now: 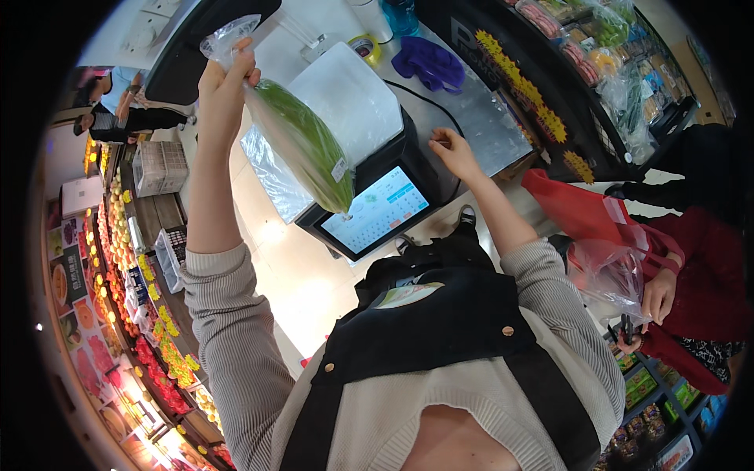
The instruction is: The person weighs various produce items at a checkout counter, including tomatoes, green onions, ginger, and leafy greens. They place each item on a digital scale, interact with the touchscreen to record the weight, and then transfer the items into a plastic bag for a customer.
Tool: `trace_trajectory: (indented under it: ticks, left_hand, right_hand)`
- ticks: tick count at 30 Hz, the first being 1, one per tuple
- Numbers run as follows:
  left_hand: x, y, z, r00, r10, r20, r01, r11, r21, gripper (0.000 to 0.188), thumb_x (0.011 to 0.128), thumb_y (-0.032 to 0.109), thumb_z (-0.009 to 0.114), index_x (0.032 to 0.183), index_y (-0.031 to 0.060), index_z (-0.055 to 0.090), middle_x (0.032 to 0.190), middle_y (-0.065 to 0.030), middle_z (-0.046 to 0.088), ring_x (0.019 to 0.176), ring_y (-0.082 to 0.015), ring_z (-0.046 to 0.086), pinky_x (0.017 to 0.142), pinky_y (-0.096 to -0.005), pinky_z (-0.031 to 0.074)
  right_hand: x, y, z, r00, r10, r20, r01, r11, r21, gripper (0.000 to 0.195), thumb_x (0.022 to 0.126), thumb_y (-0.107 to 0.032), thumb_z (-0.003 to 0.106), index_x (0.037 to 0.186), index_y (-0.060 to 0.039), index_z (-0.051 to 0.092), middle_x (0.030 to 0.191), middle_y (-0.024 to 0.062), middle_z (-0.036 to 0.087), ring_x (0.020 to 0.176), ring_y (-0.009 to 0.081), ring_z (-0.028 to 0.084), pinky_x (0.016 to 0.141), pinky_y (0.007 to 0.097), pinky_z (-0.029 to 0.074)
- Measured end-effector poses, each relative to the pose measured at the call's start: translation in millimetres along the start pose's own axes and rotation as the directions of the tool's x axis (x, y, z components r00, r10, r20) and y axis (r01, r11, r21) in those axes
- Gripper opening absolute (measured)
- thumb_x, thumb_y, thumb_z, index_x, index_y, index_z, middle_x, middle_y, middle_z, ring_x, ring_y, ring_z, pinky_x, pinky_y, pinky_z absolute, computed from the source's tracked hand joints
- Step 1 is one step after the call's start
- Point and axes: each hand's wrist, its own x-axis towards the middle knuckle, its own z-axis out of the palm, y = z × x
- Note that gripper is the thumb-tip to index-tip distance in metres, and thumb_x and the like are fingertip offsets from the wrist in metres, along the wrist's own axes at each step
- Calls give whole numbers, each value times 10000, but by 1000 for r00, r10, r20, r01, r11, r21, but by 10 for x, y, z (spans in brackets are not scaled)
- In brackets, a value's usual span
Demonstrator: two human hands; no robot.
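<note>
My left hand (227,88) is raised and grips the gathered neck of a clear plastic bag. Inside the bag is a long green vegetable (300,138), with a small printed label near its lower end. The bag hangs slanting beside the metal weighing plate (353,106) of a scale and partly over the edge of its touchscreen (377,209). My right hand (453,150) hovers just right of the scale, holding nothing, its fingers loosely bent and apart. Part of the screen is hidden behind the bag.
Yellow tape (366,50), a purple cloth (430,63) and a black cable lie on the metal counter (489,126). Clear plastic film (274,176) hangs at the scale's left. At right, another person holds a red bag (565,203); packaged food fills a display beyond. Fruit shelves line the left.
</note>
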Motion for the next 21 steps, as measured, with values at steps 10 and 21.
trace_trajectory:
  ticks: [10, 21]
  left_hand:
    - [154, 403, -362, 911, 138, 389, -403, 502, 766, 205, 955, 154, 508, 1029, 16, 641, 946, -89, 540, 897, -206, 550, 809, -318, 434]
    - [144, 714, -488, 935, -306, 177, 190, 858, 478, 300, 908, 154, 639, 1143, -31, 634, 723, 13, 570, 631, -21, 509, 575, -150, 411]
  right_hand:
    - [552, -236, 222, 975, -173, 142, 208, 936, -284, 383, 768, -81, 698, 1140, -35, 617, 1108, 136, 636, 902, 280, 649, 804, 358, 510]
    - [285, -2366, 353, 897, -399, 190, 148, 676, 722, 267, 907, -133, 623, 1153, -29, 598, 745, 7, 591, 523, 58, 492, 453, 203, 374]
